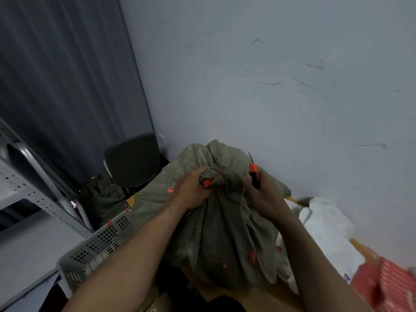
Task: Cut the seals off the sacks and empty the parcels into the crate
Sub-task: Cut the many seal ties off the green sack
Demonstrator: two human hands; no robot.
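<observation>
In the head view a grey-green sack stands in front of the person, against the right side of a grey perforated crate. The sack's neck is bunched and tied with cord, and an orange seal hangs from the tie. The left grip is curled round the bunched neck just below the tie, with the seal at its fingertips. The right grip rests on the sack's right shoulder and is closed round an orange knife, blade pointing up and clear of the seal. A white sack lies to the right, near a blurred red box. A dark chair stands behind the crate by the wall, and a metal shelf stands at the left.
</observation>
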